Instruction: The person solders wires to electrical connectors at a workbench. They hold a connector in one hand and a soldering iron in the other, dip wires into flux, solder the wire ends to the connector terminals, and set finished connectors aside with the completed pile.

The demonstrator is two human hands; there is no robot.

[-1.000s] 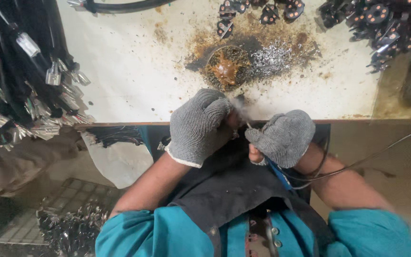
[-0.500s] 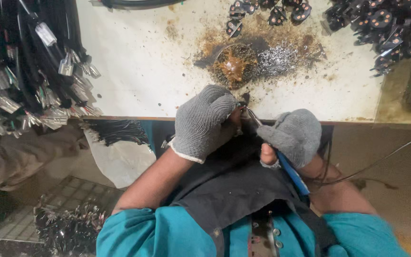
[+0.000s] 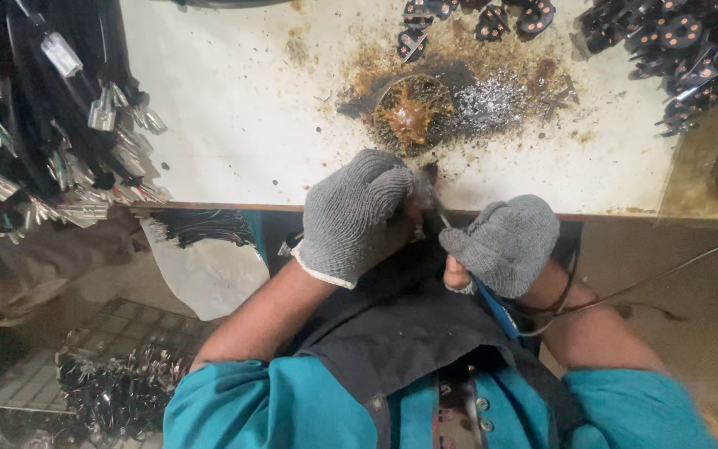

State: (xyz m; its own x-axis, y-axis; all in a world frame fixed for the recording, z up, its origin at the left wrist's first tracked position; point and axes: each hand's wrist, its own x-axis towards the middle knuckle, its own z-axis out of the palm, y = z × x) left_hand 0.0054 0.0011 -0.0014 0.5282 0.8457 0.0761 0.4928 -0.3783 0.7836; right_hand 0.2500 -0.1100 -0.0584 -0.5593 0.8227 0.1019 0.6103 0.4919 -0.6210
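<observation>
Stained white desk [image 3: 234, 108] edge: left hand [image 3: 351, 216] fingers clenched on small part; right hand [image 3: 504, 243] grips soldering iron [image 3: 492, 303], tip slanting up-left toward part.

**Hidden, cut off, unclear**

Small part inside left hand [image 3: 351, 218] hidden by glove. Soldering iron [image 3: 492, 303] mostly covered by right hand [image 3: 504, 243], tip barely visible. Black components [image 3: 683, 41] cut by top edge. Wire bundle [image 3: 35, 125] cropped left.
</observation>
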